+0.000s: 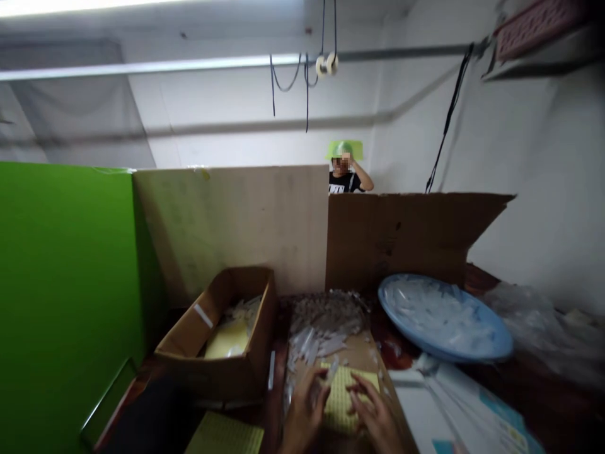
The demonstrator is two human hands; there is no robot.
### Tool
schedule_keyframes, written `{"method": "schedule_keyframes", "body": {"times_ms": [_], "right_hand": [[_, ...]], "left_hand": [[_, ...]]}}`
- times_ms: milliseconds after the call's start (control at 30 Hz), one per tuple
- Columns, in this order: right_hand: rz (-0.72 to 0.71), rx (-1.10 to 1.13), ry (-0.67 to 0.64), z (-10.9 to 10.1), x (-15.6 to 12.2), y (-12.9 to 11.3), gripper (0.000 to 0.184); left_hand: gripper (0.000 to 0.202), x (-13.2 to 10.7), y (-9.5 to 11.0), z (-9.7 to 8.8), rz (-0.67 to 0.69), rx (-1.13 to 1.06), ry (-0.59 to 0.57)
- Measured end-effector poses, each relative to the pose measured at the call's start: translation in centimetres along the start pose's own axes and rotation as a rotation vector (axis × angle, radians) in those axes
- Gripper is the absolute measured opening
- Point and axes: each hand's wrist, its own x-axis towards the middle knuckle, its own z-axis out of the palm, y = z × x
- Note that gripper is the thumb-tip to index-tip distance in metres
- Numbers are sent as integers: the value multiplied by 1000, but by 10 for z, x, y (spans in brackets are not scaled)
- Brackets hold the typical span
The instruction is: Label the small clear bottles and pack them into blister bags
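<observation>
A yellow sheet [341, 398] with rows of small marks lies on a cardboard board between my hands. My left hand [306, 407] is at the sheet's left edge, fingers curled, with a small translucent plastic piece [333, 368] at its fingertips. Over the right part of the sheet is my right hand [375, 413], its fingers bent and apart, and I see nothing in it. Just beyond the sheet, a pile of similar translucent pieces [326, 315] covers the far end of the board. Blur hides fine detail at the fingertips.
At left stands an open cardboard box [258, 372] with pieces and yellow sheets inside. A blue basin [503, 343] of translucent pieces is at right, near white packets [449, 403]. Another yellow sheet [224, 435] lies front left. Cardboard panels [236, 227] and a green panel [66, 284] enclose the table; a person [347, 180] is beyond.
</observation>
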Motion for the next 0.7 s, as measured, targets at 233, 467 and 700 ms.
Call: {"method": "schedule_keyframes", "body": {"times_ms": [233, 467, 700], "right_hand": [[-50, 4, 4, 15, -6, -15, 41], [-90, 84, 268, -26, 7, -12, 39], [7, 241, 245, -54, -5, -36, 49]], "left_hand": [[31, -7, 43, 2, 8, -156, -150], [30, -20, 34, -4, 49, 9, -289], [36, -23, 27, -3, 149, 234, -474]]}}
